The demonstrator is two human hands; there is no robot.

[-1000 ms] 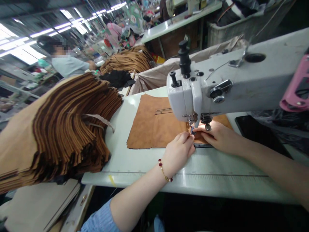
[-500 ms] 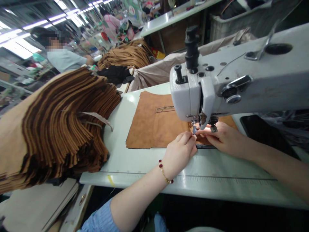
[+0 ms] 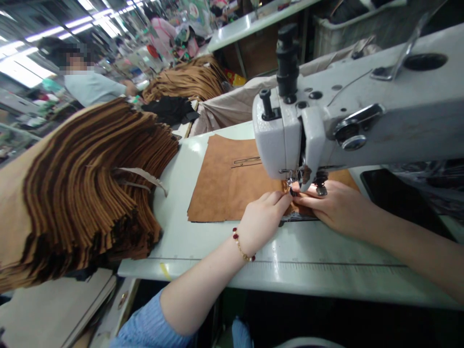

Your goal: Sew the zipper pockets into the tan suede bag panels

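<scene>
A brown leather-like panel (image 3: pixel 221 183) lies flat under the head of a grey sewing machine (image 3: pixel 277 135). My left hand (image 3: pixel 266 212) rests at the panel's near edge, its fingers pinched at a small dark tab (image 3: pixel 293 192) just in front of the needle area. My right hand (image 3: pixel 339 203) lies on the panel to the right of the needle, fingers stretched out and pointing toward the tab. Its fingertips partly pass behind the presser parts. Dark layered material (image 3: pixel 299 216) shows under the panel's near edge. A slot outlined with dark stitching (image 3: pixel 246 162) sits left of the machine head.
A tall curved stack of brown pieces (image 3: pixel 83 188) stands left of the panel. A black phone-like slab (image 3: pixel 402 200) lies right of my right hand. More brown pieces (image 3: pixel 188 79) are heaped behind. A co-worker (image 3: pixel 90 87) sits at the far left. The pale table (image 3: pixel 203 246) carries a printed ruler.
My left hand has shifted slightly left and up, with its fingers less bunched. The small tab shows less and looks darker. The right hand stays nearly in place; the view has moved slightly.
</scene>
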